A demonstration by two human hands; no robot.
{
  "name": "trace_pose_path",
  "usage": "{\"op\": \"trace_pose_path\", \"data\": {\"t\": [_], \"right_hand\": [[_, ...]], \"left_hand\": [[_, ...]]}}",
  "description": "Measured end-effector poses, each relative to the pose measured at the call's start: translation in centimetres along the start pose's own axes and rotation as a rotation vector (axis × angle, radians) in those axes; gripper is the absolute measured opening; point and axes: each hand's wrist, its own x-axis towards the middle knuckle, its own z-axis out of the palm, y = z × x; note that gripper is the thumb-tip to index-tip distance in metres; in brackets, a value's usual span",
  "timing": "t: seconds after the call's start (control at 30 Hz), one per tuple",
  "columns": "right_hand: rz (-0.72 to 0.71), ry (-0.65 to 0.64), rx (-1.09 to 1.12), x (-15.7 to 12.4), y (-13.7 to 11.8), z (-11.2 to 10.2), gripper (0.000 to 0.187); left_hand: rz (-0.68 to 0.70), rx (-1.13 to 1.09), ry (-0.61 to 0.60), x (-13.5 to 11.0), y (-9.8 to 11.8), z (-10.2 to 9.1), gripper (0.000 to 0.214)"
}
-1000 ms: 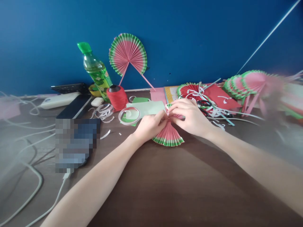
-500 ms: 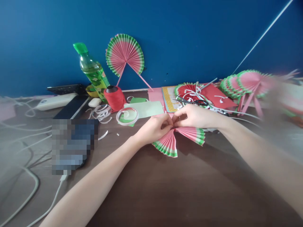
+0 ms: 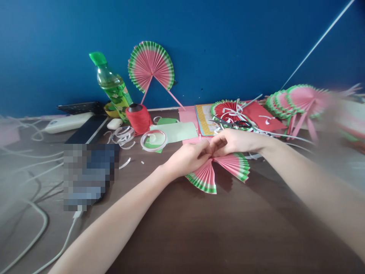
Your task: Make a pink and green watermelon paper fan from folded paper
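Observation:
A pleated paper fan (image 3: 218, 171), pink with white and green edging like a watermelon slice, lies on the brown table in two spread wedges. My left hand (image 3: 188, 158) pinches its folded centre from the left. My right hand (image 3: 230, 141) pinches the same centre from the right, fingers closed and touching the left hand's fingers. One wedge points down below my left hand, the other spreads right under my right wrist.
A finished fan (image 3: 151, 66) leans on the blue wall beside a green bottle (image 3: 112, 85) and a red thread spool (image 3: 139, 118). A tape ring (image 3: 153, 140), scissors (image 3: 232, 122) among paper strips, stacked fans (image 3: 296, 99), a phone and white cables at left.
The fan went from one closed wedge to two wedges spread apart; my right hand swung its half out to the right. Both hands stayed pinched at the centre.

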Motion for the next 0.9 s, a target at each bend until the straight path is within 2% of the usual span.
{"op": "trace_pose_path", "data": {"t": [0.2, 0.63, 0.9], "right_hand": [[0.099, -0.033, 0.083, -0.1, -0.6, 0.2, 0.015], [0.097, -0.027, 0.252, 0.2, 0.4, 0.6, 0.01], [0.13, -0.004, 0.229, 0.4, 0.3, 0.7, 0.012]], "left_hand": [[0.041, 0.065, 0.011, 0.0, -0.1, 0.0, 0.004], [0.079, 0.166, 0.037, -0.2, -0.1, 0.0, 0.008], [0.065, 0.131, 0.026, -0.1, -0.4, 0.2, 0.009]]}}
